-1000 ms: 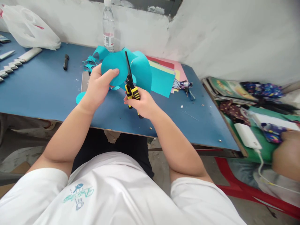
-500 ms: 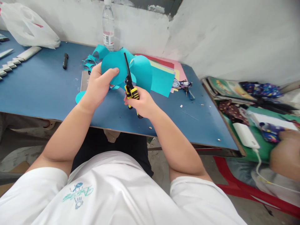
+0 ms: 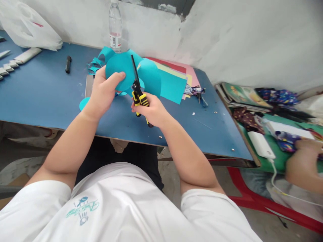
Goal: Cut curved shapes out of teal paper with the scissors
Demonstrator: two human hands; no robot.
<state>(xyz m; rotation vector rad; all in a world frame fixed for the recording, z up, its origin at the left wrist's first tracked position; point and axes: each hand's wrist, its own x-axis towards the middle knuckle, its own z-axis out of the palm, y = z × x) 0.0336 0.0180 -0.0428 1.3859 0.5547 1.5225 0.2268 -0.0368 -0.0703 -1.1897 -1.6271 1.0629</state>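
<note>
Between thumb and fingers, my left hand (image 3: 104,89) pinches a round piece of teal paper (image 3: 118,64) above the blue table. My right hand (image 3: 148,109) is closed round the yellow-and-black handles of scissors (image 3: 137,89), whose dark blades point up at the right edge of the round piece. Right beside the blades a curved teal sheet (image 3: 152,77) stands up. Teal offcuts (image 3: 94,65) with curved cut-outs lie behind my left hand. A small teal disc (image 3: 84,103) rests on the table left of my wrist.
Colored paper sheets (image 3: 173,84) lie at the back right. A bottle (image 3: 115,30) stands by the wall, with a black marker (image 3: 68,64) and a plastic bag (image 3: 30,27) to its left. Right, another person's hand (image 3: 302,161) is over a green table near a white power bank (image 3: 261,144).
The whole view has shifted slightly, with things appearing a little further left. My hands hold nearly the same pose. The other person's hand at the right has moved.
</note>
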